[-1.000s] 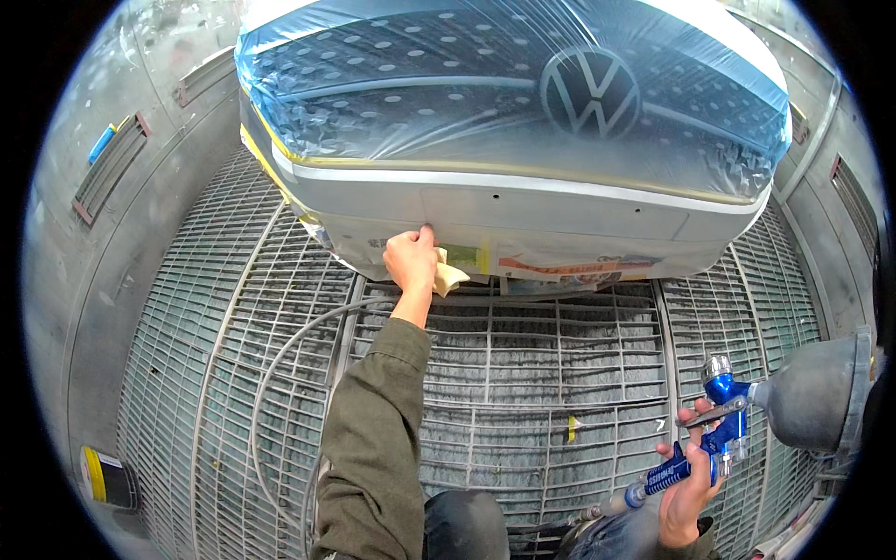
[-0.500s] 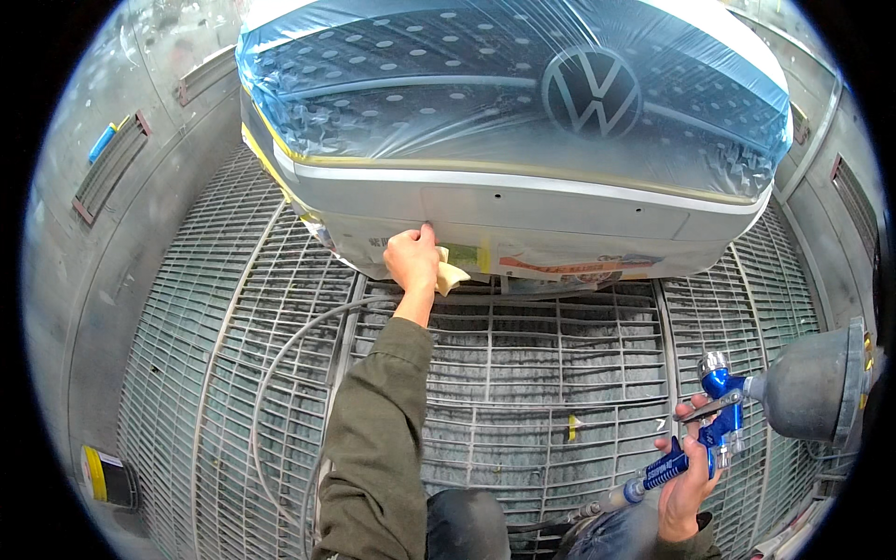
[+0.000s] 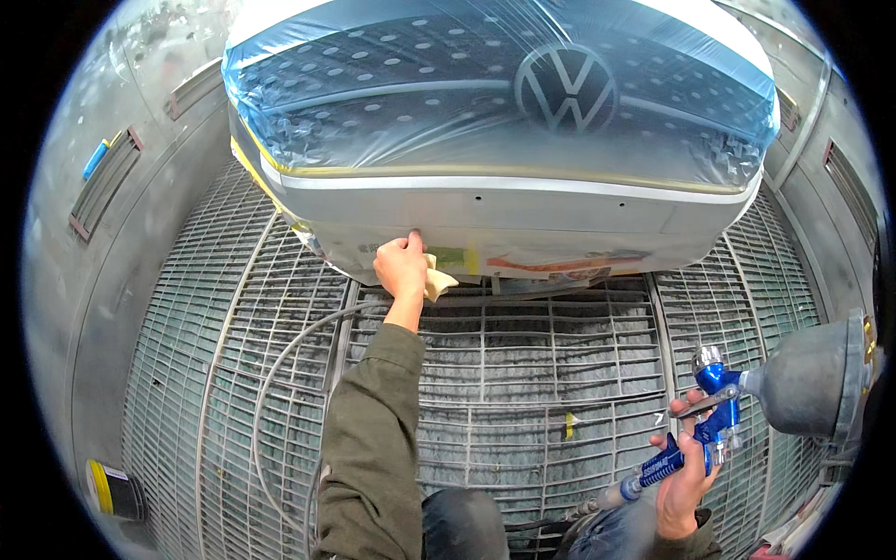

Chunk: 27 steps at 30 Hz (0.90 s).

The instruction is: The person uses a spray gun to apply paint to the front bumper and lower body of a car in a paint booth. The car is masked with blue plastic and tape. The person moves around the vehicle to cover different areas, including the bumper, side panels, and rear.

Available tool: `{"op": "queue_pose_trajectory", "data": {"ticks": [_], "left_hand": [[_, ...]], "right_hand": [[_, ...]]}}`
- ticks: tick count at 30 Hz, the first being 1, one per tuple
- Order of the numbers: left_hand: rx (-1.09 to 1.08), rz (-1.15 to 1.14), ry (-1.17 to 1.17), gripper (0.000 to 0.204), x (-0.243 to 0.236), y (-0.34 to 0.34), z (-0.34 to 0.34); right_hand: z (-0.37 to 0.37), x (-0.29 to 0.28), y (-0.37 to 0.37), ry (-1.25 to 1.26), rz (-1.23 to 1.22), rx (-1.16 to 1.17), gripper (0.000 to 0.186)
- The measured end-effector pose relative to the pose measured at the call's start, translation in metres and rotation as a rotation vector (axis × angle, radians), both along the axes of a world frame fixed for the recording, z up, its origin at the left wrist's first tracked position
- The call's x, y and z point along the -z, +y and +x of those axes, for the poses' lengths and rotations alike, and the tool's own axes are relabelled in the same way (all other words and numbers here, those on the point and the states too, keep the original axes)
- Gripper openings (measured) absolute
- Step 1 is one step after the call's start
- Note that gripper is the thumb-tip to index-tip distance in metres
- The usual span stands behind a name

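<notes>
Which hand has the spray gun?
The right hand, at lower right, holds the blue spray gun; the left hand instead holds a pale yellow cloth.

Metal floor grating (image 3: 196, 364), greyish matting (image 3: 518, 425) visible thru it. Yellow scrap (image 3: 569, 426) nr grating's middle; sm. white bit (image 3: 659, 417) further R on grating. L of grating: grey L wall (image 3: 98, 289) w/ louvred vent (image 3: 105, 187), blue roll-shaped item (image 3: 96, 159) by it, + 2nd vent (image 3: 194, 91) toward grating's far end. R of grating: grey R wall (image 3: 814, 219) w/ R vent (image 3: 851, 191). At grating's near L edge: dk. bucket (image 3: 127, 492), yellow end facing away from grating. Nr grating's near R corner: pale stuff (image 3: 793, 535), too blurred to ID.
</notes>
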State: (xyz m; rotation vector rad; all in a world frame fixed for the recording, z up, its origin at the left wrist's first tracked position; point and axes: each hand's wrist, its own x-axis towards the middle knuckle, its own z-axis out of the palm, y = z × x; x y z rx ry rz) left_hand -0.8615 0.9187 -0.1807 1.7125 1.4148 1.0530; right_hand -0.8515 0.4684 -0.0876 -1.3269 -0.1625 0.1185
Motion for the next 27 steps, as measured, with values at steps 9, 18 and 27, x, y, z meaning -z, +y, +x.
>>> {"op": "queue_pose_trajectory", "data": {"ticks": [9,18,27], "left_hand": [[0.324,-0.011,0.015,0.036,0.010,-0.023,0.006],[0.848,-0.044,0.408,0.037,0.033,-0.132,-0.018],[0.848,-0.031,0.361,0.043,0.026,-0.183,0.062]], "right_hand": [[0.012,-0.001,-0.005,0.024,0.041,-0.039,0.053],[0.025,-0.016,-0.014,0.056,0.106,0.026,0.051],[0.044,-0.014,-0.029,0.128,0.161,0.099,0.053]]}}
